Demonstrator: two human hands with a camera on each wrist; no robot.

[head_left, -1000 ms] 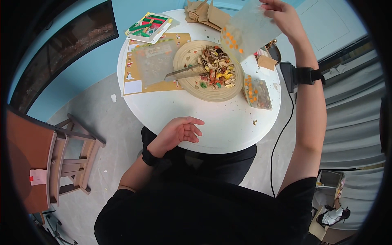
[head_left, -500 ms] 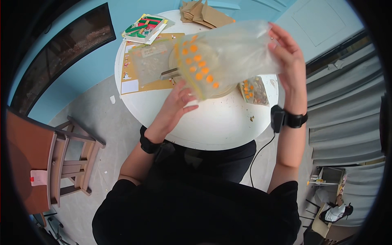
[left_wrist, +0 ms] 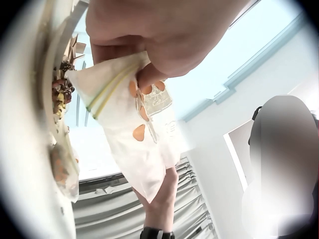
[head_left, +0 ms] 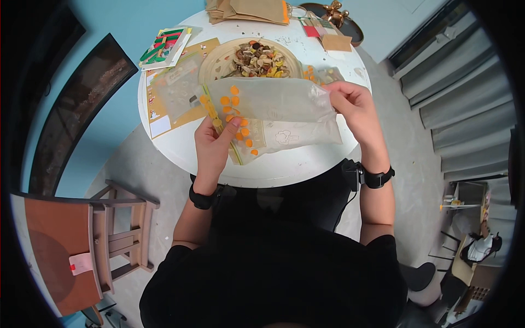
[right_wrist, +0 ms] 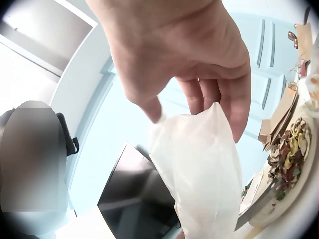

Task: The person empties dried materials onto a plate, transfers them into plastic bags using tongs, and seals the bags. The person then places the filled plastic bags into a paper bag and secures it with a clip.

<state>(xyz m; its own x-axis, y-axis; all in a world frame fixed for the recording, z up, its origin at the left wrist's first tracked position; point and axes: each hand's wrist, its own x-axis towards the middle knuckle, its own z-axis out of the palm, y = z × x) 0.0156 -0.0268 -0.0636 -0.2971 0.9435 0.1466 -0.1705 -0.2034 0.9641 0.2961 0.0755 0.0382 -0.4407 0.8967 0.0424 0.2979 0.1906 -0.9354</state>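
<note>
A frosted zip bag [head_left: 279,101] with orange dots is stretched sideways between my two hands above the front of the round table. My left hand [head_left: 213,145] pinches its green-and-yellow zip edge, thumb on top. At the far end my right hand [head_left: 355,106] pinches a corner of the bag between thumb and fingers. The bag looks flat, with no contents showing. Behind it a wooden plate [head_left: 210,68] bears a heap of dried potpourri pieces [head_left: 257,57]. Metal tongs [right_wrist: 256,203] lie across the plate's edge in the right wrist view, mostly hidden in the head view.
Right of the plate lies another dotted bag [head_left: 328,74], partly covered. A clear bag [head_left: 178,90] rests on a brown sheet [head_left: 210,46] at left. Folded paper bags [head_left: 249,12], a small cardboard box [head_left: 336,42] and a dark tray [head_left: 356,35] stand at the back.
My right hand has brought the bag from the table's far right down toward me. My left hand, free at first, has come up and taken the zip edge. The head view has shifted.
</note>
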